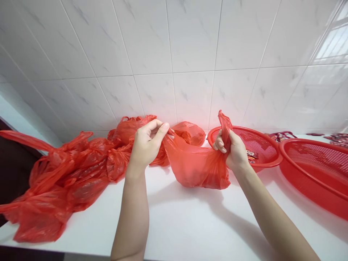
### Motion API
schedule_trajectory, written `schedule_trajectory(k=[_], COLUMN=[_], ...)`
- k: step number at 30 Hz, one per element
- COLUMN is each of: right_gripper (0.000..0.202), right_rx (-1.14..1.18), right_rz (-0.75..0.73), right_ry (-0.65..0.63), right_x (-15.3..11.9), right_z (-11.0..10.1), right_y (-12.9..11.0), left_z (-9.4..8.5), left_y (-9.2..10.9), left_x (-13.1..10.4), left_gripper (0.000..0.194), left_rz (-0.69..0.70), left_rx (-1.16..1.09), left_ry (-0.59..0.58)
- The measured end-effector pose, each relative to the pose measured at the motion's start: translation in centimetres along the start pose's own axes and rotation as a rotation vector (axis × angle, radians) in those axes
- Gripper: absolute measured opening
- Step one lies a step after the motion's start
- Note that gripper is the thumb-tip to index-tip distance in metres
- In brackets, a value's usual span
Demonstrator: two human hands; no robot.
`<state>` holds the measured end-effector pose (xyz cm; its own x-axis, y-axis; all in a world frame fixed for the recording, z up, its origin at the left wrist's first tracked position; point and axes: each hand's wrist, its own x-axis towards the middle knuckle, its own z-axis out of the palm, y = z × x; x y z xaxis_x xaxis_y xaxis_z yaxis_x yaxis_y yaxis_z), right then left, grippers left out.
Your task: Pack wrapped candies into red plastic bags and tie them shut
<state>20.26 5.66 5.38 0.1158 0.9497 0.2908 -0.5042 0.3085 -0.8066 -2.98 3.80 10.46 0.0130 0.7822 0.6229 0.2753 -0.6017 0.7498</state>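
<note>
A thin red plastic bag [194, 163] hangs between my two hands, above the white table. My left hand [148, 143] pinches one upper corner of it between thumb and fingers. On the other side my right hand [232, 148] is wrapped round a gathered handle of the bag, whose end sticks up above the fist. The bag's lower part sags and looks bunched at the right; what is inside, if anything, cannot be made out through the plastic.
Several filled red bags [87, 170] lie heaped at the left, reaching the table's front edge. A red mesh basket [265, 145] with a few small packets [252, 156] stands behind my right hand. Another red basket [312, 185] is at the right. The tiled wall [190, 87] closes the back.
</note>
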Motion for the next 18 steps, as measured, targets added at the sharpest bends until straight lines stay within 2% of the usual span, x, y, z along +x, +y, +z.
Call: schedule_trajectory(k=[5, 10, 14, 18], right_gripper=[0.021, 0.021, 0.022, 0.025], right_rx=[0.002, -0.01, -0.048, -0.099], right_rz=[0.0, -0.004, -0.003, -0.024], right_ry=[0.021, 0.027, 0.028, 0.035], right_x=[0.0, 0.1, 0.1, -0.1], right_z=[0.1, -0.1, 0.0, 0.2], right_y=[-0.1, 0.1, 0.2, 0.3], left_z=[0.1, 0.3, 0.6, 1.4], left_y=[-0.2, -0.4, -0.6, -0.9], left_x=[0.0, 0.1, 0.0, 0.0], left_gripper=[0.026, 0.021, 0.021, 0.019], left_rz=[0.034, 0.022, -0.003, 0.041], left_rx=[0.07, -0.007, -0.062, -0.11], left_ry=[0.044, 0.001, -0.078, -0.085])
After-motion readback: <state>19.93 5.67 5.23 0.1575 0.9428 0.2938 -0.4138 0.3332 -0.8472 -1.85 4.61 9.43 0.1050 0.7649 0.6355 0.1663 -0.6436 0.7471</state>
